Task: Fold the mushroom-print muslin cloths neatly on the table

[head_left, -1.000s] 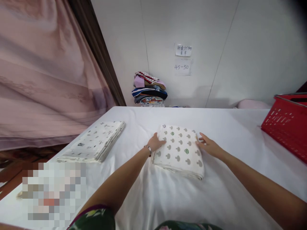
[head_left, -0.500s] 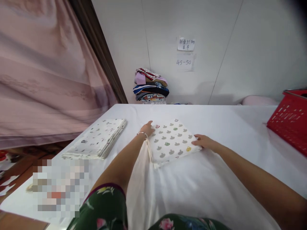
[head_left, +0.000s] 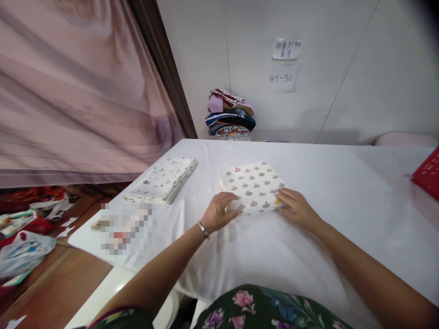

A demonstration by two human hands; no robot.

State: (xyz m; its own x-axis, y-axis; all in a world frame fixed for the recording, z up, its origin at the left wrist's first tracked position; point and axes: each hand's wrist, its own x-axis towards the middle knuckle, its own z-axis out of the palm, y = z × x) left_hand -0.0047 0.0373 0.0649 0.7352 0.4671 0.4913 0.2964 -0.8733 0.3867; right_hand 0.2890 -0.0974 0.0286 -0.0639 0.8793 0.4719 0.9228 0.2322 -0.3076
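Observation:
A folded white cloth with grey and coloured mushroom prints [head_left: 254,185] lies on the white-covered table [head_left: 336,192]. My left hand [head_left: 219,211], a bracelet at its wrist, rests on the cloth's near left corner with the fingers curled onto the edge. My right hand [head_left: 297,208] lies flat on the near right corner, fingers stretched out. Both hands press on the cloth; neither lifts it.
A second folded white printed cloth [head_left: 163,179] lies to the left. A stack of coloured folded fabrics [head_left: 230,114] sits by the far wall under paper notes [head_left: 286,49]. A red basket [head_left: 427,171] is at the right edge, a pink curtain [head_left: 75,91] on the left. Bags lie on the floor [head_left: 24,246].
Both hands have slid from the cloth's far sides to its near corners. The cloth turned and now looks smaller and squarer. The view swung left, pushing the red basket to the edge.

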